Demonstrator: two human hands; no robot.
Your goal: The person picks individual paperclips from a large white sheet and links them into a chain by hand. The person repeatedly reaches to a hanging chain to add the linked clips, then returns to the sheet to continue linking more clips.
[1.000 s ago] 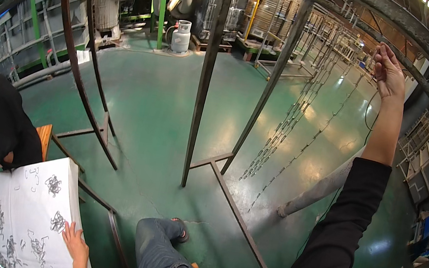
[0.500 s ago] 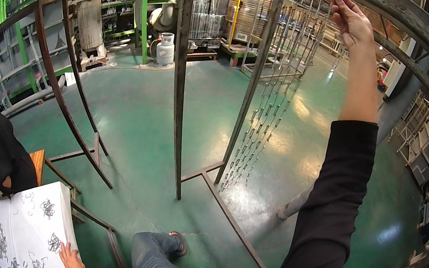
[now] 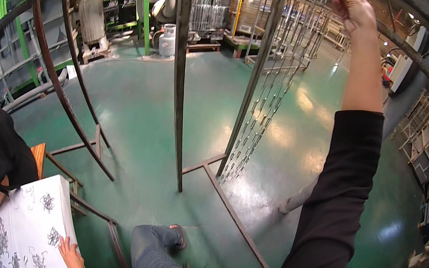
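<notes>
My right hand [image 3: 354,10] is raised to the top of a dark metal frame [image 3: 178,70], fingertips pinched together; what they hold, if anything, is too small to make out. Close by, several strands of small linked metal pieces [image 3: 255,124] hang down from the frame. Low on the left, my left hand [image 3: 70,259] lies with fingers spread at the right edge of a white board [image 3: 65,199]. Its fingertips are beside a small heap of dark wire hooks [image 3: 54,236]. More hooks [image 3: 0,240] lie scattered and heaped over the board.
Across the board stands a person in a black top [image 3: 5,149], one hand among the hooks. A curved brown metal frame [image 3: 57,83] rises behind the board. The frame's floor bar [image 3: 238,224] runs toward me. A grey gas cylinder [image 3: 168,41] and machinery stand farther back.
The other person's hand has moved from the board's edge onto the hooks. My right hand sits slightly higher in view, still pinched. The hanging strands have shifted a little; my left hand stays at the board.
</notes>
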